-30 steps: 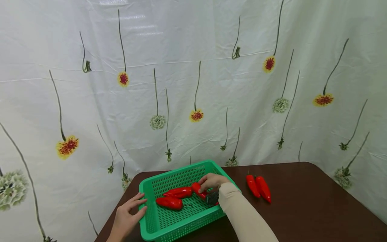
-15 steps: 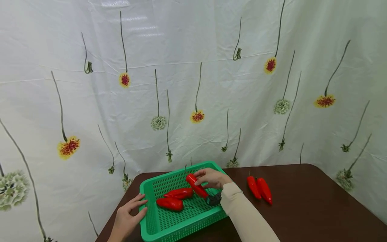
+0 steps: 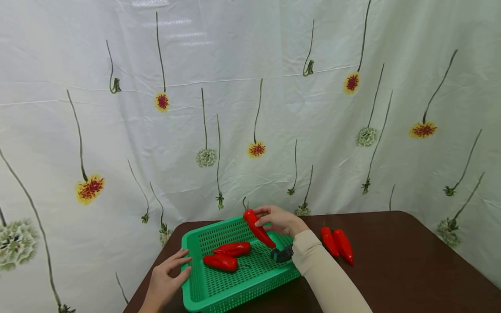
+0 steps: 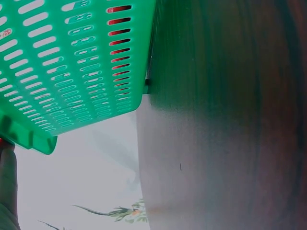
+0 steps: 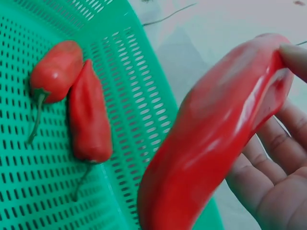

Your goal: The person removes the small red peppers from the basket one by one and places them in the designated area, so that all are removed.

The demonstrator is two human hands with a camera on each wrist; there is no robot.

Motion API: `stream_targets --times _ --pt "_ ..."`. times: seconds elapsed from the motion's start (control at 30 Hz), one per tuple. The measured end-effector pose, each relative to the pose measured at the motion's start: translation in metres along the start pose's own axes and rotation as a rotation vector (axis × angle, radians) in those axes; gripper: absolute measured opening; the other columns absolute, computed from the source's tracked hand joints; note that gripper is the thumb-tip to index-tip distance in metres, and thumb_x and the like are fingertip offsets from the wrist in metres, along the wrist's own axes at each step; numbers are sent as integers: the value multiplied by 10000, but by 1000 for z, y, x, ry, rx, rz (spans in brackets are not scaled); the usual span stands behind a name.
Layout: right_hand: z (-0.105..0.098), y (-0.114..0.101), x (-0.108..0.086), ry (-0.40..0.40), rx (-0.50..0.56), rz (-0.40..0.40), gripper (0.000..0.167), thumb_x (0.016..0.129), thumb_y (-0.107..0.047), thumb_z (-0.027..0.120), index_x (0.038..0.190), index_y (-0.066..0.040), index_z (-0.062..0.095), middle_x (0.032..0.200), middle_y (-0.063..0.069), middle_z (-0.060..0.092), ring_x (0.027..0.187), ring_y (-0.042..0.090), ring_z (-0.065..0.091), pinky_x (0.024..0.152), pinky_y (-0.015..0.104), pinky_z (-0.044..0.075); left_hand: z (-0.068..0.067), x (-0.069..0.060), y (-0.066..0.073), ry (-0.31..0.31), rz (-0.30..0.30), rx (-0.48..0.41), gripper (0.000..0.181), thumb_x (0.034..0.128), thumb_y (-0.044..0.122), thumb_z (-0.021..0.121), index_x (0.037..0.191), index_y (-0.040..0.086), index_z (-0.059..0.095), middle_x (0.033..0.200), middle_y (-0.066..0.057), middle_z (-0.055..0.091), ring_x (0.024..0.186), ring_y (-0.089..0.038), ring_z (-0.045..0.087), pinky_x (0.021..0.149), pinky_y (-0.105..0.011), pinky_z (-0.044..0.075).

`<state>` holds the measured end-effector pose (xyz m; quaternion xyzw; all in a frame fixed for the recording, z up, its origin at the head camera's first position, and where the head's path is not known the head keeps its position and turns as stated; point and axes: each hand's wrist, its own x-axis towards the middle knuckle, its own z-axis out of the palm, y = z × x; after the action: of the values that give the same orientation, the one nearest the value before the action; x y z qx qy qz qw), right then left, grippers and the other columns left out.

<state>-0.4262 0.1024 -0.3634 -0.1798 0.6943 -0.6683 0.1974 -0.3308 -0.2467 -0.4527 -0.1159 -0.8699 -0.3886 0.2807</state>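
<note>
My right hand (image 3: 278,221) pinches a long red pepper (image 3: 258,228) by its stem end, above the back right part of a green plastic basket (image 3: 242,295). The pepper hangs tilted, its tip pointing down to the right. In the right wrist view the held pepper (image 5: 211,134) fills the middle, with the thumb on one side and fingers on the other. My left hand (image 3: 166,278) rests with its fingertips against the basket's left rim, fingers fairly straight. Two more red peppers lie on the basket floor, one glossy pepper (image 3: 221,262) in front of another pepper (image 3: 235,249).
On the dark brown table (image 3: 399,261), right of the basket, lie two red peppers side by side, a smaller pepper (image 3: 328,241) and a bigger pepper (image 3: 343,246). A white curtain (image 3: 235,52) with printed flowers hangs behind. A black device (image 3: 282,254) sits at my right wrist.
My right hand has lifted the pepper from inside the basket, up and slightly right, to above the rim. The left hand has stayed at the basket's left side.
</note>
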Motion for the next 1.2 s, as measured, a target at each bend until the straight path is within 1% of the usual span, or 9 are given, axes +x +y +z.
stream_targets --times 0.27,0.43,0.57,0.77,0.87,1.03,1.2 --pt "-5 -20 -17 6 0 -32 515 920 38 626 1417 -1 496 1243 105 620 1083 218 608 933 390 553 0 -1 0 -13 -22 4 252 822 103 812 1072 131 795 1278 -82 703 1195 104 519 892 -202 549" --pt "-9 -26 -32 11 6 -64 543 940 20 619 1455 -19 452 1323 120 592 1109 213 608 955 395 552 0 0 0 -11 -15 2 251 820 98 814 1068 132 795 1275 -86 704 1197 92 529 888 -196 548" --pt "-14 -27 -42 17 15 -99 546 938 15 622 1454 -12 445 1316 109 596 1102 210 610 955 404 551 0 0 -1 0 -3 6 248 817 97 817 1062 138 797 1268 -85 708 1195 97 528 887 -193 547" --pt "-23 -24 -56 34 27 -145 510 949 -5 612 1436 -5 461 1215 17 638 1083 194 604 936 369 547 0 0 -1 -1 1 5 248 815 95 818 1058 141 799 1266 -88 709 1184 112 523 880 -196 549" --pt "-27 -21 -61 38 37 -166 508 956 -17 607 1442 -4 459 1188 -10 644 1078 187 603 921 352 549 0 0 0 -3 -3 8 247 816 98 817 1058 143 799 1266 -86 709 1182 110 525 881 -198 550" --pt "-30 -18 -66 36 48 -191 512 963 -30 595 1453 -1 447 1185 -27 638 1072 179 604 898 329 552 0 1 1 -6 -12 18 243 821 104 814 1061 132 798 1268 -82 708 1204 34 560 888 -212 553" --pt "-31 -16 -72 35 62 -206 522 959 -30 597 1456 -6 438 1184 -43 652 1065 169 612 894 315 551 0 0 1 -3 -8 19 244 823 99 812 1066 115 795 1273 -76 706 1206 62 541 893 -203 544"
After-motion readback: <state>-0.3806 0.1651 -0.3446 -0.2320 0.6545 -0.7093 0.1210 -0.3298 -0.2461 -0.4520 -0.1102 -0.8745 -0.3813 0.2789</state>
